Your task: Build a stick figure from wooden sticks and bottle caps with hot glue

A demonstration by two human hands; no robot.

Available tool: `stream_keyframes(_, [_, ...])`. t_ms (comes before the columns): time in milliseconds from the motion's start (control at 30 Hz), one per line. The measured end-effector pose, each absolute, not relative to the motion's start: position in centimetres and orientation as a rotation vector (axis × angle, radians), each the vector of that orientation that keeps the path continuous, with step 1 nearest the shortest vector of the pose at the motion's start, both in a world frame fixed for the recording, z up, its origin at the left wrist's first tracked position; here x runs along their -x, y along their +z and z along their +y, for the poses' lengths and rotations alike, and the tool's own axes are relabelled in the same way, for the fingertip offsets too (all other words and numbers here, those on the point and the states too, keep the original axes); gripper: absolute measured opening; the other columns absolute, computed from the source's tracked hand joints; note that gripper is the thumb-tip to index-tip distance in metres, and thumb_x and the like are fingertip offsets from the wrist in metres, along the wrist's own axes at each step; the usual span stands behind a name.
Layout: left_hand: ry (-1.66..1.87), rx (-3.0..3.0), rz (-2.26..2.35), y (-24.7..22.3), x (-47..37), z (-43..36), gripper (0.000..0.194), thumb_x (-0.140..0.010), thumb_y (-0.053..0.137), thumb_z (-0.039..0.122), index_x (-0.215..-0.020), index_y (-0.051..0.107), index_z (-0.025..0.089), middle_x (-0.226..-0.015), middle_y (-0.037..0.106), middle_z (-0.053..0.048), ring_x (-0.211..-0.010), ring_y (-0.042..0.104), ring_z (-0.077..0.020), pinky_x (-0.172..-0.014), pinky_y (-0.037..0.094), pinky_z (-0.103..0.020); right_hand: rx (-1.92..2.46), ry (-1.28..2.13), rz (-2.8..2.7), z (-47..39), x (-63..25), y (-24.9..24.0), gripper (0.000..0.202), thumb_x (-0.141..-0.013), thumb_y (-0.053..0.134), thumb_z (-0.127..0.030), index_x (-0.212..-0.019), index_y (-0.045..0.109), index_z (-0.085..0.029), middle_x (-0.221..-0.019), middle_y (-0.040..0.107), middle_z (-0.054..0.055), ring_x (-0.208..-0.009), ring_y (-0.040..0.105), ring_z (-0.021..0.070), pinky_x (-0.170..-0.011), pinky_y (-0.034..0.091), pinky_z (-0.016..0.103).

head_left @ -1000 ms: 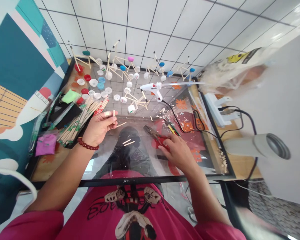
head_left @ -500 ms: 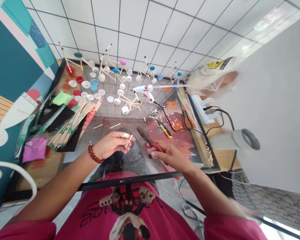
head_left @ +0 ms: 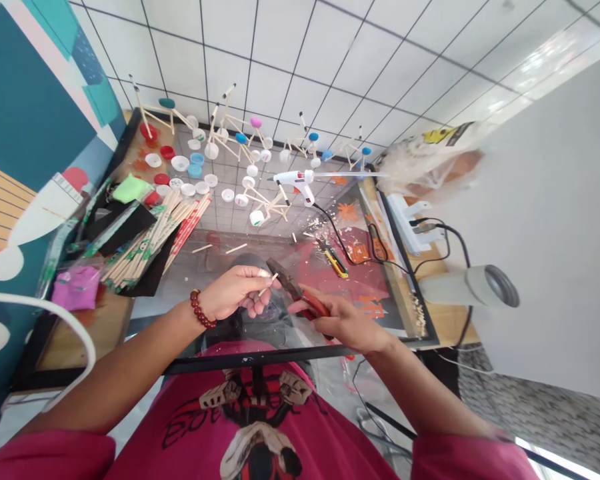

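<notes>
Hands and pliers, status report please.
Left hand pinches a short wooden stick. Right hand grips red-handled pliers, nose at the stick's end. Nothing between them; glass table beneath.

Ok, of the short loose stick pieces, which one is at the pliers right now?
The stick piece pinched in the left hand, at the pliers tip. The other two lie untouched on the glass.

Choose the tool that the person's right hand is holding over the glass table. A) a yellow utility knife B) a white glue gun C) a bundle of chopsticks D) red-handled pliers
D: the right hand grips red-handled pliers, their tip meeting the short stick in the left hand.
</notes>
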State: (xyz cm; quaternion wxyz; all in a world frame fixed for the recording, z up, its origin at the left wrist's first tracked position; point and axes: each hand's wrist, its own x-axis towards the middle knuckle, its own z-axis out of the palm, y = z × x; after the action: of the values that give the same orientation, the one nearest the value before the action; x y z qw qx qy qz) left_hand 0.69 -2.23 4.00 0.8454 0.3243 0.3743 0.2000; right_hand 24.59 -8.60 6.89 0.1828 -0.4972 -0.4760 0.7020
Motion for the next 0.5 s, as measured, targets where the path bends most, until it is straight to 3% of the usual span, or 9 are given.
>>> stream_keyframes(133, [0.419,-0.659,0.811,4.3,-0.6,-2.3,0.030,-0.072,0.078,0.037,-0.084,0.070,0.011,-0.054,0.060,-0.001,-0.038,0.053,-0.0093,-0.033,0.040,-0.018,1.408,1.951,-1.410,-8.6,-24.8,7.5,0.066,-0.066,0.056,-0.013,-0.131,0.060,-0.021,-0.117,0.069,0.006,-0.075,0.060,0.0120,-0.059,0.046,0.020])
stream_keyframes(233, [0.427,-0.651,0.822,4.5,-0.6,-2.3,0.029,-0.073,0.076,0.036,-0.085,0.070,0.011,-0.052,0.059,0.000,-0.036,0.051,-0.0089,-0.031,0.038,-0.018,1.379,1.939,-1.473,-8.5,-25.0,7.8,0.060,-0.065,0.056,-0.012,-0.123,0.065,-0.022,-0.134,0.062,0.007,-0.113,0.062,0.0206,-0.086,0.053,0.029])
stream_keyframes(300, [0.435,-0.651,0.819,4.7,-0.6,-2.3,0.029,-0.073,0.076,0.035,-0.086,0.070,0.011,-0.052,0.059,0.000,-0.036,0.051,-0.0089,-0.031,0.038,-0.018,1.331,1.967,-1.462,-8.4,-25.1,7.6,0.070,-0.064,0.056,-0.012,-0.132,0.059,-0.024,-0.143,0.056,0.006,-0.131,0.053,0.0218,-0.104,0.046,0.035])
stream_keyframes(400, [0.445,-0.653,0.820,4.8,-0.6,-2.3,0.028,-0.073,0.076,0.035,-0.086,0.069,0.010,-0.052,0.059,0.000,-0.036,0.051,-0.0090,-0.032,0.038,-0.018,1.267,2.021,-1.399,-8.5,-25.3,7.0,0.083,-0.063,0.056,-0.011,-0.144,0.046,-0.024,-0.145,0.055,0.006,-0.140,0.045,0.0202,-0.117,0.033,0.040])
stream_keyframes(500, [0.451,-0.663,0.828,4.8,-0.7,-2.4,0.028,-0.074,0.075,0.035,-0.085,0.069,0.011,-0.052,0.059,0.000,-0.036,0.051,-0.0091,-0.032,0.038,-0.018,1.268,2.024,-1.391,-8.6,-25.3,6.6,0.075,-0.063,0.056,-0.011,-0.138,0.053,-0.023,-0.145,0.055,0.006,-0.142,0.043,0.0206,-0.120,0.028,0.041])
